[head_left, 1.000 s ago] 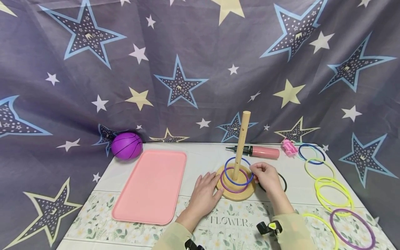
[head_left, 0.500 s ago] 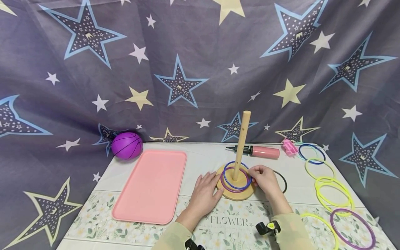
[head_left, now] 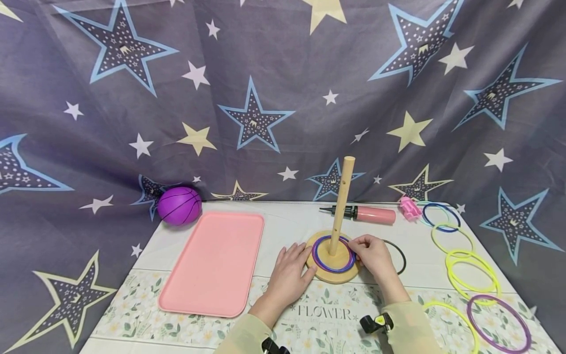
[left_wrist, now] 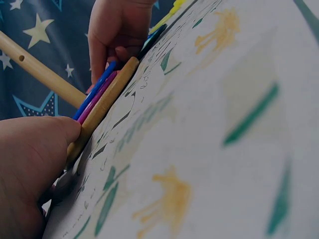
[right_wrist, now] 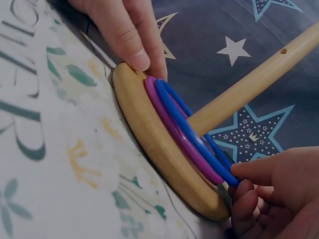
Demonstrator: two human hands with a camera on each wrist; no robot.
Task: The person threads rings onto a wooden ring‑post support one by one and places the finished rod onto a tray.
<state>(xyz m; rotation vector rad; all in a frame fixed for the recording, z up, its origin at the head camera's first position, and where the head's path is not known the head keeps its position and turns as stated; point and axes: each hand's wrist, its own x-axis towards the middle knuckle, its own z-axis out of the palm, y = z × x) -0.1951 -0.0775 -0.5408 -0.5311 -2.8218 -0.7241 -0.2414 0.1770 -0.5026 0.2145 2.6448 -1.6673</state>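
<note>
A wooden peg [head_left: 342, 201] rises from a round wooden base [head_left: 334, 280] on the table. Around its foot lies a purple ring [right_wrist: 185, 142], and over that a blue ring [right_wrist: 199, 144], almost flat against it. My right hand [head_left: 374, 254] pinches the blue ring's right edge between thumb and fingers. With fingers spread, my left hand [head_left: 289, 275] rests at the left edge of the base; its thumb touches the rim in the left wrist view. A black ring [head_left: 403, 258] lies on the table, partly hidden behind my right hand.
A pink tray [head_left: 216, 265] and a purple ball [head_left: 179, 206] stand to the left. Behind the peg lies a hand pump [head_left: 373, 215]. Along the right are a pink plastic piece [head_left: 410, 209], a dark blue ring [head_left: 458, 223], several yellow rings [head_left: 496, 280] and a larger purple ring [head_left: 528, 330].
My right hand has lowered the blue ring and shifted slightly left, so the ring now lies over the purple one. My left hand has stayed at the base.
</note>
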